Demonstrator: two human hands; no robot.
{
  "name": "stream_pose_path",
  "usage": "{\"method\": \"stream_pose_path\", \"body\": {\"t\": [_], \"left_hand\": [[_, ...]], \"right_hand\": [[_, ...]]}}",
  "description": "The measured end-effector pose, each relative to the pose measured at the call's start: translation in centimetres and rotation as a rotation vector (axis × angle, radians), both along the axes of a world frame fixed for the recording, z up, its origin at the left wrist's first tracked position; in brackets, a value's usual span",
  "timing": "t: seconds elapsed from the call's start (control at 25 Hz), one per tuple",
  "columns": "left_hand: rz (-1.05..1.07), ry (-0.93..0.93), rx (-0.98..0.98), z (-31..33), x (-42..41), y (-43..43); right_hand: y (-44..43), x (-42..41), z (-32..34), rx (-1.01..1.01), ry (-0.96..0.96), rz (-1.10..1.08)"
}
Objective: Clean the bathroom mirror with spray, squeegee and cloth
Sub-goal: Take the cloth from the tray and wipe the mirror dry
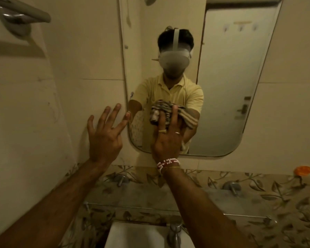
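Note:
The rounded bathroom mirror (222,77) hangs on the tiled wall straight ahead. My right hand (167,138) presses a bunched striped cloth (186,117) flat against the lower left part of the glass, fingers spread over it. My left hand (104,135) rests open on the wall tile just left of the mirror's edge, its fingertips close to the frame. In the glass I see a person in a yellow shirt with a headset. No spray bottle or squeegee is in view.
A glass shelf (150,199) on metal brackets runs under the mirror above a white sink (132,235) with a chrome tap (174,233). A towel bar (23,13) sticks out at upper left. An orange object (303,170) sits at right.

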State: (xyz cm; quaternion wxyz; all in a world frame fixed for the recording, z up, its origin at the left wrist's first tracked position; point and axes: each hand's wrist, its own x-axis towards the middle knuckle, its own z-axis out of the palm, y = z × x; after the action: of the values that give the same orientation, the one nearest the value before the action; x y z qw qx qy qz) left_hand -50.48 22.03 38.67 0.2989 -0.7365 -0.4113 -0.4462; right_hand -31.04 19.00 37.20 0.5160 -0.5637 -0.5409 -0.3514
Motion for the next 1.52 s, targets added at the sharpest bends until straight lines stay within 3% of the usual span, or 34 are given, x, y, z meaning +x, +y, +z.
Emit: {"method": "stream_pose_path", "body": {"t": [0.2,0.4,0.56,0.8,1.08,1.52], "left_hand": [[-0.001,0.091,-0.003,0.1,-1.5,0.8],[0.051,0.139,0.004,0.2,-1.9,0.8],[0.101,0.109,-0.022,-0.2,-1.0,0.4],[0.087,0.021,-0.084,-0.6,0.2,-0.7],[0.055,-0.053,-0.133,-1.0,1.4,-1.3],[0.116,-0.059,-0.007,-1.8,1.7,-0.2]], "right_hand": [[1.8,-5.6,-2.4,-0.148,-0.193,0.095],[1.0,-2.3,-3.6,-0.173,-0.472,0.122],[-1.0,1.8,-4.3,-0.209,-0.525,0.120],[-3.8,9.8,-4.4,-0.156,-0.481,-0.008],[-6.8,17.6,-2.4,-0.045,0.010,-0.090],[-4.8,15.9,18.6,0.204,0.084,-0.097]]}}
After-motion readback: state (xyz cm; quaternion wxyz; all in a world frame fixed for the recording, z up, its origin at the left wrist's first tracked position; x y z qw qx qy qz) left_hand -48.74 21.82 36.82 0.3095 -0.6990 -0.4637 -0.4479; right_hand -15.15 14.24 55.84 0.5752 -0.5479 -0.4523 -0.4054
